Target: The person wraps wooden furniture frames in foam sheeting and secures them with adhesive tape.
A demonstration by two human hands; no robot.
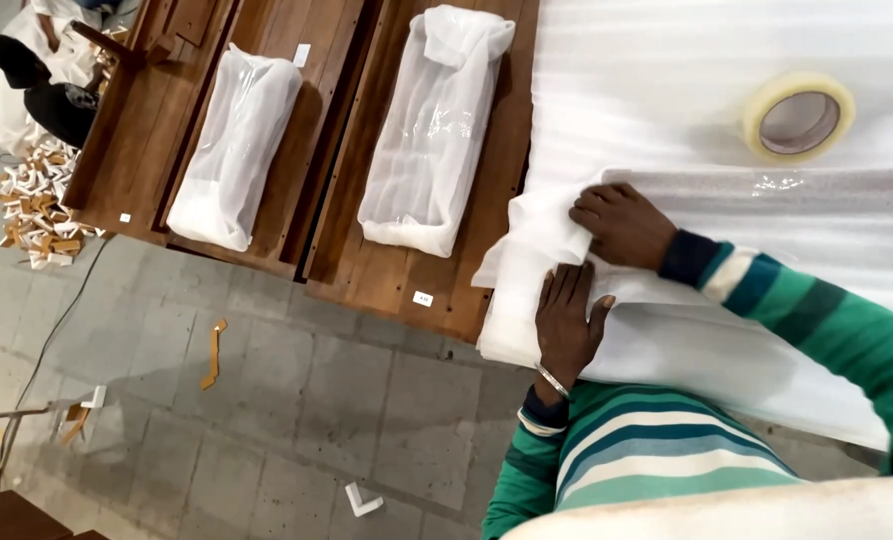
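A long bundle wrapped in white foam sheet [727,340] lies across a surface covered in more white foam. My left hand [567,325] lies flat on the folded end of the wrap, fingers together, a metal bangle on the wrist. My right hand [622,225] presses down on the fold just above it, fingers curled onto the foam. Both arms wear green and white striped sleeves. A roll of clear packing tape [799,116] stands on the foam sheet to the upper right, apart from both hands.
Brown wooden panels [387,270] lie to the left, bearing two foam-wrapped bundles [437,130] [235,145]. The grey tiled floor [297,400] holds scraps, a cable and a pile of small corner pieces [37,205]. A person's dark shoes [42,85] show at upper left.
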